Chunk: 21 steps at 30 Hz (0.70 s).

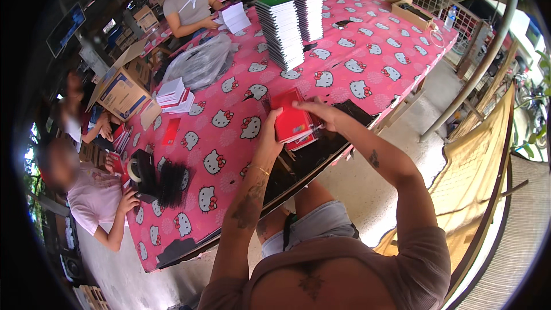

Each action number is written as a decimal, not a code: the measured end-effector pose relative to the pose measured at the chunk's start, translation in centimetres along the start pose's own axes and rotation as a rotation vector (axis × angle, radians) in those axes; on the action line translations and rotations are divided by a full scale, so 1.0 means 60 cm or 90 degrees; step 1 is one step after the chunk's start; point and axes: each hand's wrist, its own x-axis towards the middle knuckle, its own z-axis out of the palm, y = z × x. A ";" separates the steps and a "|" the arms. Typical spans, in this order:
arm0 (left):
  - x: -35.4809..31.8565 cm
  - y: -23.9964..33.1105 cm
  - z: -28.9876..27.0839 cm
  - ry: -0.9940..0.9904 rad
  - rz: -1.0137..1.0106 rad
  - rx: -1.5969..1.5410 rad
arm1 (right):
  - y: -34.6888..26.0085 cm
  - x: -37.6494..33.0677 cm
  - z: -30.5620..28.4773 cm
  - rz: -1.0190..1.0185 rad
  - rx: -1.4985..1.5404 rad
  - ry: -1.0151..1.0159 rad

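Note:
Both my hands hold a small stack of red-covered notebooks (291,121) just above the near edge of the table. My left hand (270,129) grips the stack's left side. My right hand (315,109) lies over its top right corner. Under the stack lies a black sheet (344,116) at the table edge. Beyond my hands stand two tall piles of notebooks, one with a green top (280,30) and one with a red top (308,1).
The table wears a pink cartoon-cat cloth (350,66). Smaller notebook stacks (175,95), a grey plastic bag (201,63), a cardboard box (120,92) and black binding combs (169,183) lie to the left. Three other people sit around the table.

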 end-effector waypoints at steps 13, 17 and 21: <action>0.015 -0.032 -0.001 -0.580 -0.099 -0.051 | 0.171 -0.195 0.071 -0.629 -0.402 0.537; 0.050 -0.059 0.017 -0.625 -0.218 -0.138 | 0.211 -0.167 0.062 -0.617 -0.482 0.602; 0.062 -0.053 0.029 -0.604 -0.287 -0.145 | 0.189 -0.164 0.061 -0.708 -0.457 0.551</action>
